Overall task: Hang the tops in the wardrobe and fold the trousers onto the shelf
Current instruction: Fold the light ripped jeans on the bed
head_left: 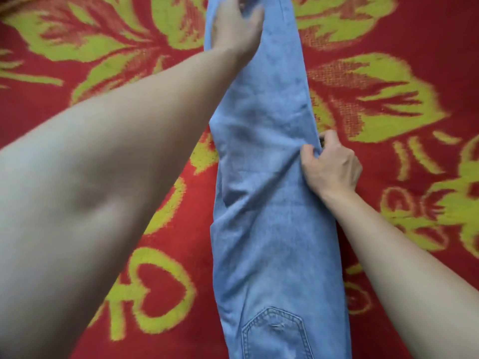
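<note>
Light blue jeans (269, 208) lie lengthwise down the middle of the view, legs folded one over the other, with a back pocket showing at the bottom edge. My left hand (237, 27) reaches far up the legs and rests flat on the denim near the top of the frame, fingers spread. My right hand (329, 164) is at the jeans' right edge around mid-length, with its fingers and thumb curled and pinching the fabric edge. The leg ends and the waistband run out of view.
The jeans lie on a red blanket (388, 47) with large yellow-green flower patterns, which fills the whole view on both sides. No wardrobe, shelf or tops are in sight.
</note>
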Tool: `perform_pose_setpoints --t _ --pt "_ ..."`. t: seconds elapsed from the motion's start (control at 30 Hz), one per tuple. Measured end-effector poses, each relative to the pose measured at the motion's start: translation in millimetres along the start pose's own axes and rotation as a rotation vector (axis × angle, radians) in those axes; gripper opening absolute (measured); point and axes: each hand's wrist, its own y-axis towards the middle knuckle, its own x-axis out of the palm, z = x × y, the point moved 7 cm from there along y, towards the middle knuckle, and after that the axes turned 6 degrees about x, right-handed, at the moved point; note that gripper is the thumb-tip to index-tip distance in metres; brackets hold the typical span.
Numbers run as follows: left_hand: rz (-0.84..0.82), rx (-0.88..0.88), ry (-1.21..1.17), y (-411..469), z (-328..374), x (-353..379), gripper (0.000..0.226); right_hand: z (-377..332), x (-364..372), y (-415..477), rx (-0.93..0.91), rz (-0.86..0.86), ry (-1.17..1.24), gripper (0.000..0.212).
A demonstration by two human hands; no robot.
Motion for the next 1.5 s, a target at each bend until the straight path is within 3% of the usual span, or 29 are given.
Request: perform_pose_setpoints --t 0.1,0.17,0.23,0.43,0.67,0.87,1.07,1.27,1.5 --pt "-0.252 0.034 0.539 -8 -34 10 0.057 -7 -5 21 -0.067 0.113 0.050 0.046" --pt "-0.429 -0.054 0.709 -13 -59 15 0.063 -8 0 42 -0.146 0.121 0.007 0.054" --pt "-0.479 -0.032 0.754 -10 -67 26 0.066 -5 11 56 -0.193 0.080 -0.014 0.056" --pt "-0.416 0.123 0.848 8 -71 51 0.067 -2 17 56 -0.244 0.223 -0.025 0.046" --pt "-0.345 0.285 0.912 27 -56 56 0.073 -1 13 57 -0.250 0.259 0.006 0.041" --pt "-0.416 0.280 0.921 60 -39 95 0.070 -2 13 57 -0.264 0.276 0.004 0.046" --pt "-0.443 0.273 0.830 59 -29 82 0.071 -1 15 58 -0.276 0.259 -0.029 0.054" --pt "-0.197 0.390 0.868 -16 -20 52 0.061 -2 17 58 -0.283 0.284 -0.050 0.043" --pt "-0.126 0.343 0.795 -151 -37 13 0.057 -6 17 59 -0.270 0.197 -0.145 0.044"
